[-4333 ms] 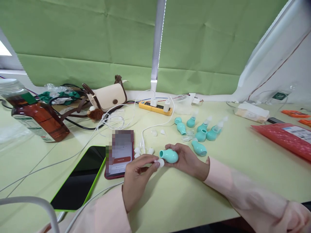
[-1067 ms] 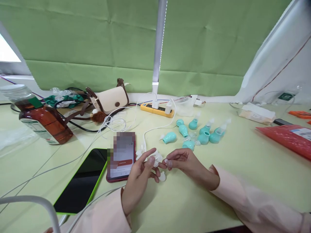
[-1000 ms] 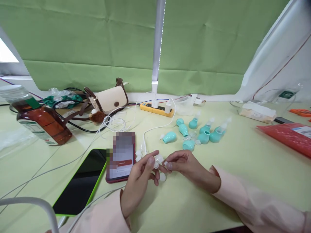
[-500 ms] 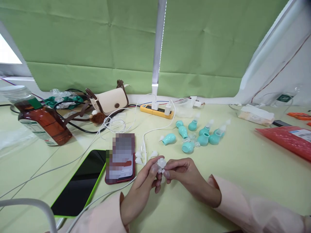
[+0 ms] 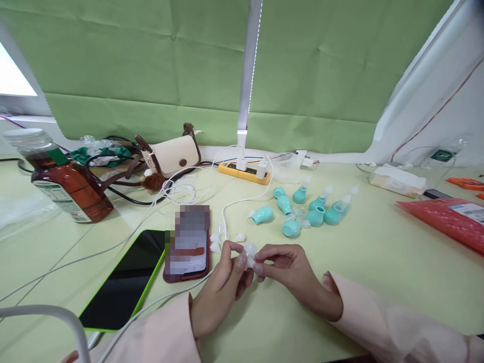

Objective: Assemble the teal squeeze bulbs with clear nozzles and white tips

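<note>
A small translucent white plastic piece (image 5: 250, 250) with a rounded top is pinched between both hands, low in the middle of the view. My left hand (image 5: 223, 285) closes on it from the left with thumb and index finger. From the right, my right hand (image 5: 289, 264) pinches its near side, fingertips almost touching the left ones. The fingers cover much of the piece. Just beyond my left hand lie several small white cone-shaped tips (image 5: 215, 247). Farther off to the right sits a group of turquoise rubber bulbs (image 5: 291, 229), some with clear nozzles fitted.
A red-cased phone (image 5: 187, 252) and a green-edged black phone (image 5: 124, 282) lie at the left, crossed by white cables. Behind them are a brown bottle (image 5: 71, 186), a cream handbag (image 5: 172, 156) and a yellow power strip (image 5: 242, 174). A red package (image 5: 449, 219) lies at the right.
Both hands keep hold of the white piece. My left index finger is now more bent, and the piece appears tilted differently. The whole view has shifted slightly.
</note>
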The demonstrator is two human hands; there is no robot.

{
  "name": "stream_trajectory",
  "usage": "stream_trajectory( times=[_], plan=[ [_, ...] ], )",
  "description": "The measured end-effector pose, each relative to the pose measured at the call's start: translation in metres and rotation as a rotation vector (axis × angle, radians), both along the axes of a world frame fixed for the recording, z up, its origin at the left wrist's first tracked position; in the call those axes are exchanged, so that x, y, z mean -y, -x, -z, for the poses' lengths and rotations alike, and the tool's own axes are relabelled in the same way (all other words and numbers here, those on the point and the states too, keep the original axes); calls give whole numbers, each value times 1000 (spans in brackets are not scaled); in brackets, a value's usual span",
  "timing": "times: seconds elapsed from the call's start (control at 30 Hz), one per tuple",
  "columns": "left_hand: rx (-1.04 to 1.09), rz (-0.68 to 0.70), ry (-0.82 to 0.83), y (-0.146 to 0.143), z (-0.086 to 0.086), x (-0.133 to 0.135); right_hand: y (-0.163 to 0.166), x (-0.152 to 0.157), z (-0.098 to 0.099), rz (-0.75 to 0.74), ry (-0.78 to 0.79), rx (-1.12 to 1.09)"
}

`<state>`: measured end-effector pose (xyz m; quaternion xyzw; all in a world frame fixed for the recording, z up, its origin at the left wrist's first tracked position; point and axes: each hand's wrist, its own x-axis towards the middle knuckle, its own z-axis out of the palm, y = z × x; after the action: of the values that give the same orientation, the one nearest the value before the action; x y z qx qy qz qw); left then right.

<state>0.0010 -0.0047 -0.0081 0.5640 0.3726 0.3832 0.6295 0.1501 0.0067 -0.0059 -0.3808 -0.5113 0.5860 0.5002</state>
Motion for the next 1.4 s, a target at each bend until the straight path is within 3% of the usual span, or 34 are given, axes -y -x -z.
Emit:
stream_trajectory(
  times=[0.2, 0.47, 0.73, 0.9, 1.1, 1.27, 1.4],
  plan=[
    [-17, -6, -105, 2, 1, 1, -3, -3, 1, -142, 137, -13],
    [-21, 57, -62, 2, -2, -1, -4, -5, 0, -221, 352, -162],
    [-36, 71, -91, 1, -2, 8, -4, 1, -2, -283, 180, -113],
    [23, 81, -133, 0, 0, 6, -6, -4, -7, -338, 187, -122],
    [58, 68, -21, -1, -2, 3, -5, -5, -8, -246, 179, -91],
    [115, 74, -46, 0, -8, -1, -5, -5, -5, -265, 111, -105],
    [229, 63, 61, 2, -11, -4, -4, -5, -3, -253, 97, -93]
  ],
)
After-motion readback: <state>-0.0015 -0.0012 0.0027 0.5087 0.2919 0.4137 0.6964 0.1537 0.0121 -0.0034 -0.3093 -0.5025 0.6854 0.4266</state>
